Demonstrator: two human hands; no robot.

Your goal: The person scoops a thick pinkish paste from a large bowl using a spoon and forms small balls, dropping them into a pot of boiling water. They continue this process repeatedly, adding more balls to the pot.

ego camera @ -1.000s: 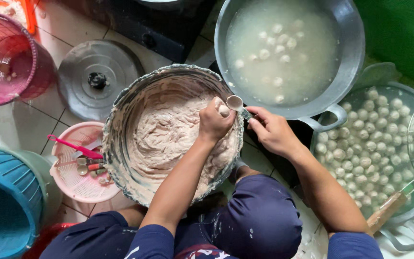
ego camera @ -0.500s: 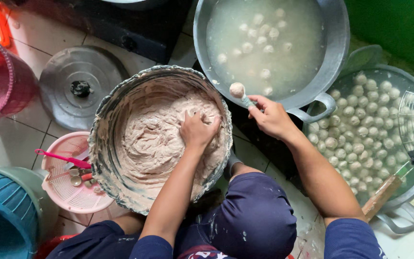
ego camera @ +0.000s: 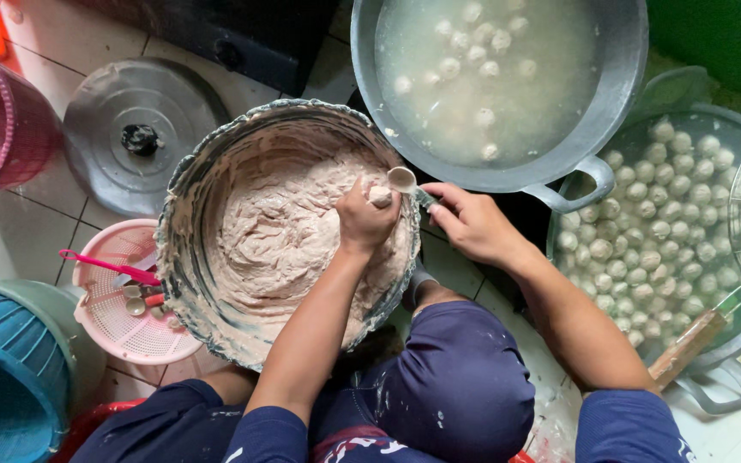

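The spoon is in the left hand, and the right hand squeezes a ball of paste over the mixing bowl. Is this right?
Not quite. The head view shows the hands swapped: the right hand holds the spoon, and the left hand squeezes the ball of paste over the mixing bowl.

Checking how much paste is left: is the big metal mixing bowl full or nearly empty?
Partly full: the big metal mixing bowl holds pinkish paste across its bottom, while its smeared inner wall stands bare above it.
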